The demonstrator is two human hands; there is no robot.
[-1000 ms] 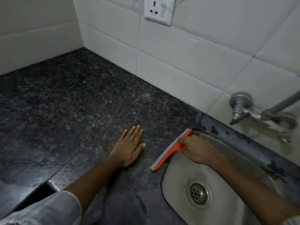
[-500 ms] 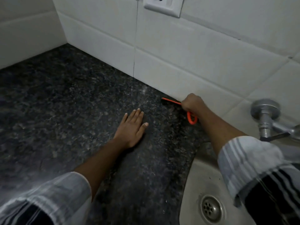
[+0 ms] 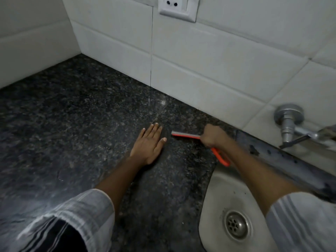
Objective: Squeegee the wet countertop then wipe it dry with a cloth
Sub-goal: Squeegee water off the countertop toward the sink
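Your right hand (image 3: 211,136), fisted round the squeegee (image 3: 187,135), has pulled the blade back from the far wall toward the sink (image 3: 214,206), so another strip of bench (image 3: 72,124) is swept. Your left hand (image 3: 148,145) stays spread flat. No cloth or writing is visible.

A home kitchen: granite countertop (image 3: 76,124), steel sink (image 3: 214,200), wall tap (image 3: 289,122), tiled wall (image 3: 218,60).

Right hand (image 3: 211,136) fisted around squeegee (image 3: 185,134), left hand (image 3: 148,145) flat on countertop (image 3: 72,115).
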